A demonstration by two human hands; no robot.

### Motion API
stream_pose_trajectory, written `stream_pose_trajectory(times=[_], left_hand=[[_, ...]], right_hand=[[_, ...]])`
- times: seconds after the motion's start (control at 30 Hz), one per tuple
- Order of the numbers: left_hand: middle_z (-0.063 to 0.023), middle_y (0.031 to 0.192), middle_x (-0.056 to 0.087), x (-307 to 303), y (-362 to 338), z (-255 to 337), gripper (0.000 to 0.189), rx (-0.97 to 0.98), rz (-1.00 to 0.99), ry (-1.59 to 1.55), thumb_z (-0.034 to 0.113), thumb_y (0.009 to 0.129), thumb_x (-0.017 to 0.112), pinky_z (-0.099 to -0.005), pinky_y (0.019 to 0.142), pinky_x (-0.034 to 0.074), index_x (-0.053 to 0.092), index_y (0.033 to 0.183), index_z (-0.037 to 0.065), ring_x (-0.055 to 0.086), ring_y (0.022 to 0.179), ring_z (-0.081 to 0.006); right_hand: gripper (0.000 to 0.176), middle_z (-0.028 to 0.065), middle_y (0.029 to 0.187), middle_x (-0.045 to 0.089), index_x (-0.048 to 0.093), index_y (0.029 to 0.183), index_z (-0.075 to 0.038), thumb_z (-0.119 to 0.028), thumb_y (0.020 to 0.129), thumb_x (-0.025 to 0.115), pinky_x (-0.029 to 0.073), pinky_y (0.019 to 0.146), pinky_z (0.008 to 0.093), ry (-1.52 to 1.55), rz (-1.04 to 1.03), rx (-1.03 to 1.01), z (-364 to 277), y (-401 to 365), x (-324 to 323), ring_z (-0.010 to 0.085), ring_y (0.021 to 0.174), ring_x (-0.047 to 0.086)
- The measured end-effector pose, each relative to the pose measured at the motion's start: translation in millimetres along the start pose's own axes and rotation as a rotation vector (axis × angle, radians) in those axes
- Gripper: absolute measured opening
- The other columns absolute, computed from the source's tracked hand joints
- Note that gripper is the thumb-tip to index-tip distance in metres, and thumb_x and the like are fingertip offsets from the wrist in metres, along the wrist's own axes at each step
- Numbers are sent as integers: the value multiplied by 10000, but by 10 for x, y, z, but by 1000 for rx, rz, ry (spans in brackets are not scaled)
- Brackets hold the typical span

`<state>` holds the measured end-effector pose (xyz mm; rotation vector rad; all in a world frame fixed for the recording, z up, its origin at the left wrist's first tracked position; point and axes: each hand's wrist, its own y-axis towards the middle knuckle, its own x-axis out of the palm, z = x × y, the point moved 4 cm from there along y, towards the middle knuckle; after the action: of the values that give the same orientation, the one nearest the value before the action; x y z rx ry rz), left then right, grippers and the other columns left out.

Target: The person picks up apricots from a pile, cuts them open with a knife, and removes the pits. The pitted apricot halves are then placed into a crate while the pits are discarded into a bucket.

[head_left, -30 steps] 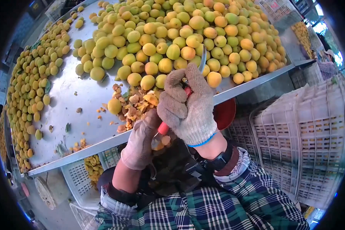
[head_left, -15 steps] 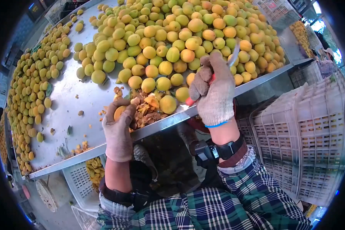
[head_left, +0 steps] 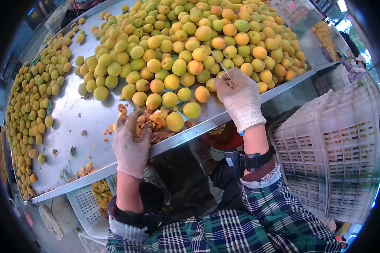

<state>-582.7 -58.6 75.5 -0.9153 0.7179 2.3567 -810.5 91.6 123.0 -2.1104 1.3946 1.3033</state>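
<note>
My right hand (head_left: 240,99), in a knit glove, is closed round a small knife (head_left: 222,65). Its thin blade points up and left over the heaped apricots (head_left: 179,67); the handle is hidden in the fist. My left hand (head_left: 132,145), also gloved, is at the table's front edge over a pile of brown and orange fruit scraps (head_left: 158,122). Its thumb and fingers are apart, with orange bits showing between them. A single yellow apricot (head_left: 175,122) lies just right of the scraps.
The metal table (head_left: 78,135) has a raised front rim and a second band of apricots (head_left: 38,97) along its left. Stacked plastic crates (head_left: 325,147) stand at the right. Below the table are a red container (head_left: 228,139) and a white crate (head_left: 88,204) of fruit.
My right hand has turned, so the knife blade now points up-left instead of up-right. My left hand has lowered slightly and its fingers have spread; the apricot piece it held is no longer distinct.
</note>
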Motion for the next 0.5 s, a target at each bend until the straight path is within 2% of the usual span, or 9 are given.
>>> stream_pose_trajectory(times=[0.07, 0.13, 0.2, 0.3, 0.37, 0.4, 0.47, 0.5], left_hand=[[-154, 1020, 591, 72, 42, 111, 434, 66, -34, 114, 137, 768, 721, -416, 836, 484, 624, 1190, 129, 593, 963, -344], [-146, 1012, 574, 186, 67, 154, 449, 161, -54, 208, 137, 760, 715, -422, 826, 482, 621, 1199, 154, 587, 959, -333], [-142, 986, 581, 210, 105, 221, 361, 170, -90, 222, 134, 750, 709, -431, 790, 477, 651, 1106, 143, 593, 906, -329], [-140, 979, 589, 254, 160, 221, 253, 155, -120, 225, 135, 744, 710, -436, 774, 474, 658, 989, 107, 595, 884, -342], [-155, 1015, 599, 262, 190, 194, 295, 68, -157, 218, 130, 735, 722, -436, 813, 473, 666, 1022, 95, 591, 938, -353], [-163, 1032, 603, 271, 197, 179, 316, 27, -179, 216, 127, 730, 727, -435, 832, 472, 669, 1038, 90, 589, 965, -358], [-154, 1003, 599, 266, 196, 163, 237, 83, -90, 201, 123, 771, 706, -424, 807, 478, 659, 998, 72, 592, 914, -351], [-150, 988, 596, 250, 190, 146, 199, 112, -46, 194, 122, 791, 695, -418, 794, 481, 654, 978, 63, 594, 889, -348]], right_hand=[[277, 200, 869, 655, 623, 909, -52, -319, 835, 617, 497, 738, 509, -93, 96, 10, 126, 42, -66, 413, 847, 632], [288, 218, 877, 649, 606, 941, -49, -315, 832, 615, 498, 747, 515, -141, 71, 36, 261, 65, -103, 418, 860, 627], [287, 221, 881, 648, 601, 954, -52, -310, 830, 614, 497, 752, 520, -172, 62, 58, 342, 63, -116, 417, 863, 627], [267, 187, 888, 665, 595, 991, -70, -277, 823, 616, 511, 756, 507, -242, -62, -26, 276, 58, -34, 389, 869, 644], [280, 157, 941, 671, 584, 1049, -90, -247, 819, 617, 522, 763, 485, -255, -147, -113, 110, 37, 74, 355, 905, 655], [292, 155, 984, 664, 573, 1086, -103, -212, 818, 613, 525, 757, 463, -336, -335, -67, 36, 24, 128, 342, 918, 657], [307, 153, 1029, 666, 567, 1129, -112, -177, 831, 605, 541, 753, 484, -373, -443, -149, -57, 25, 292, 342, 947, 665], [310, 146, 994, 672, 566, 1134, -124, -180, 830, 598, 539, 747, 481, -418, -472, -133, -56, 33, 375, 339, 927, 669]])
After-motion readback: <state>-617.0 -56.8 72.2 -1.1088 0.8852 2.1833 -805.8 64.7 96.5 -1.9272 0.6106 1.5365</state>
